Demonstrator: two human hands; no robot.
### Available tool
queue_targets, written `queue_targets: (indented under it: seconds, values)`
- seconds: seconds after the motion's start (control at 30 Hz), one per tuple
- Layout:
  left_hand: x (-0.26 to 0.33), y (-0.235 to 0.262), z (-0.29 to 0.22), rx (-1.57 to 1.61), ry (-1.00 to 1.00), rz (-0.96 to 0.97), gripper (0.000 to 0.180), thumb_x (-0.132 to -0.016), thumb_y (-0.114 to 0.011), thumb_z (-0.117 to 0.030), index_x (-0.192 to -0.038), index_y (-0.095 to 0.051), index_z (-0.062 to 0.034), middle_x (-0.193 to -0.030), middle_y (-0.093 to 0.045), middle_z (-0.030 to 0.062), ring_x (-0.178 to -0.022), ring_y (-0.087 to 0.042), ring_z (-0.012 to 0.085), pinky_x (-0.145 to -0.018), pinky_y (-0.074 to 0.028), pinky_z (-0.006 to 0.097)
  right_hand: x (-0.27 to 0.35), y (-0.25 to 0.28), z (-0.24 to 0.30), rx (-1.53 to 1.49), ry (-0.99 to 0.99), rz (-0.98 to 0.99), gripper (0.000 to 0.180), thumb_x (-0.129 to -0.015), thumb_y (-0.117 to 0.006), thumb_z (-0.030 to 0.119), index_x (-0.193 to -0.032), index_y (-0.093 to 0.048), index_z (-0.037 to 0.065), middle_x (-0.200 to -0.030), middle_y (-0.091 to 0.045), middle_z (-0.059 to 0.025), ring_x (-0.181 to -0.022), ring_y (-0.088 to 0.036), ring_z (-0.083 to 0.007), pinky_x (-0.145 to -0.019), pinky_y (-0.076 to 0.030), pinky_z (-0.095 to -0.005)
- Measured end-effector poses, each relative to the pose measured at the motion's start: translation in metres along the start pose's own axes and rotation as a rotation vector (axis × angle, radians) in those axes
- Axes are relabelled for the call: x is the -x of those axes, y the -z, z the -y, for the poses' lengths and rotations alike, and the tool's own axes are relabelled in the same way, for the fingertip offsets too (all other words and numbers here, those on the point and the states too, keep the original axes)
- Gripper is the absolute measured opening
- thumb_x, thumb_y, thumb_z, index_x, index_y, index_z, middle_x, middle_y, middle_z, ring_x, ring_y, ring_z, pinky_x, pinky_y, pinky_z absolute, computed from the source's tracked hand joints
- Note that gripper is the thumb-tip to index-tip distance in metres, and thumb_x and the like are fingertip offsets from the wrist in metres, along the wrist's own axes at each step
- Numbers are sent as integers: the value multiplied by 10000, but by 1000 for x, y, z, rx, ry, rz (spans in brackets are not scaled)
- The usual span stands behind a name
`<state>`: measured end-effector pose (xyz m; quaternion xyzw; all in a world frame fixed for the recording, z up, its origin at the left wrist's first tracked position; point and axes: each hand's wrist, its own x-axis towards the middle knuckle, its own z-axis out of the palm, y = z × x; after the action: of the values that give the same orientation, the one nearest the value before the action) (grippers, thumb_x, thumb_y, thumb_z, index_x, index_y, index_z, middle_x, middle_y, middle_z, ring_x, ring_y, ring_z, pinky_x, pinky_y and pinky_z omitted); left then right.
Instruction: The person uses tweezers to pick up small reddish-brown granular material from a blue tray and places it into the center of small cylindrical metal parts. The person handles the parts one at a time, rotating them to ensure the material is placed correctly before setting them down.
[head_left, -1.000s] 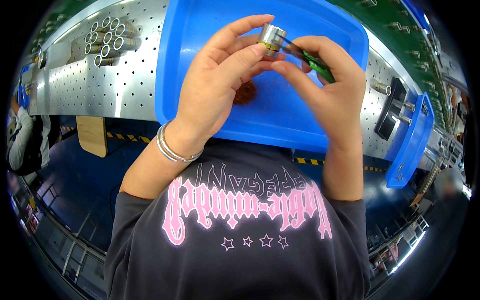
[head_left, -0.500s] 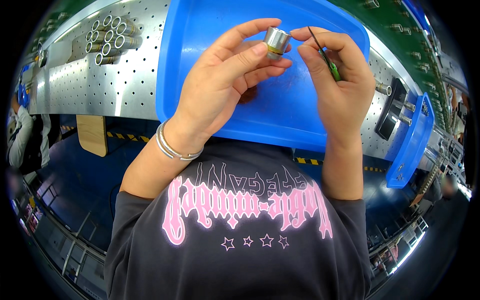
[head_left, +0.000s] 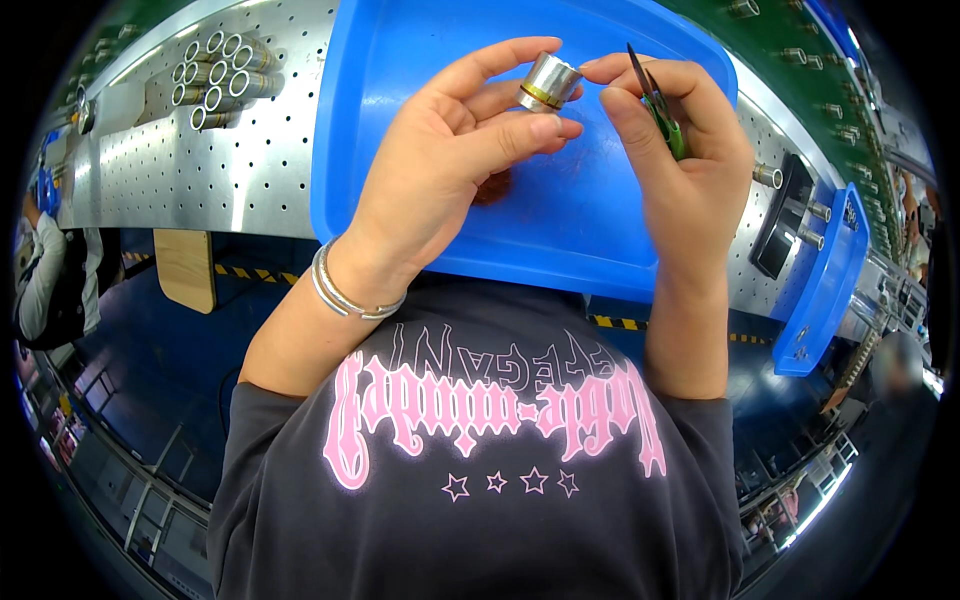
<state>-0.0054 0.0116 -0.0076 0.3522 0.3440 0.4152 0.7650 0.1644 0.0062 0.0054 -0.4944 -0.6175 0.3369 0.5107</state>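
My left hand (head_left: 425, 165) is closed on a short silver metal cylinder (head_left: 549, 82) with a yellowish band around it. The cylinder tilts above a large blue tray (head_left: 480, 262). In my right hand (head_left: 690, 165), also closed, are small green-handled snips (head_left: 657, 105), their dark pointed blades angled up and slightly parted. My right index fingertip is at the cylinder's right edge; whether it touches cannot be made out. A reddish-brown heap (head_left: 495, 188) lies in the tray, partly hidden behind my left hand.
Several similar metal cylinders (head_left: 218, 72) stand grouped on the perforated metal bench (head_left: 270, 165) at the left. To the right are a black flat object (head_left: 782, 215), a few loose cylinders (head_left: 767, 176) and a smaller blue tray (head_left: 825, 300). A wooden board (head_left: 184, 270) juts out below the bench.
The cylinder has been tipped in my left fingers, and my left thumb has shifted right and down along it. The snips have turned in my right hand, and both blades now show apart.
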Motion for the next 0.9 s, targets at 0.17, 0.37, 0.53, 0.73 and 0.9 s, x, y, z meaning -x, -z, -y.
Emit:
queue_targets:
  seconds: [0.17, 0.37, 0.53, 0.73, 0.9]
  values:
    - [0, 0, 0, -68, -21, -3, 433, -873, -563, -68, -1284, -447, 7, -1050, -622, 121, -912, -639, 180, -814, -512, 266, 2, 1, 5, 76, 14, 32, 112, -783, -649, -8, -885, -606, 7, -839, -633, -21, -603, -443, -33, -526, -339, -171]
    - [2, -6, 5, -127, -158, 35, 392, -892, -531, -76, -1260, -465, 40, -1040, -622, 139, -895, -640, 185, -775, -528, 265, 5, 9, 11, 181, 62, 99, 76, -841, -596, -29, -915, -578, -30, -935, -635, -86, -767, -542, -62, -663, -427, -166]
    - [2, -7, 5, -189, -172, 71, 400, -897, -525, -97, -1270, -463, 31, -1057, -617, 157, -908, -635, 180, -800, -514, 264, 5, 12, 12, 150, 77, 42, 92, -837, -601, -26, -928, -584, -30, -930, -638, -83, -753, -539, -58, -636, -417, -164]
    - [2, -5, 7, -165, -171, 48, 407, -904, -523, -127, -1282, -460, 10, -1083, -609, 172, -921, -629, 180, -825, -501, 271, 2, 13, 12, 276, 20, -72, 185, -841, -625, 31, -1011, -594, -33, -951, -635, -79, -745, -536, -57, -629, -407, -160]
    - [0, 0, 4, -126, -113, -32, 432, -900, -540, -101, -1300, -413, 0, -1119, -592, 173, -990, -603, 188, -868, -481, 279, 7, 15, 13, 224, 163, -8, 218, -796, -677, 56, -993, -630, -24, -941, -634, -51, -745, -555, -63, -638, -420, -173]
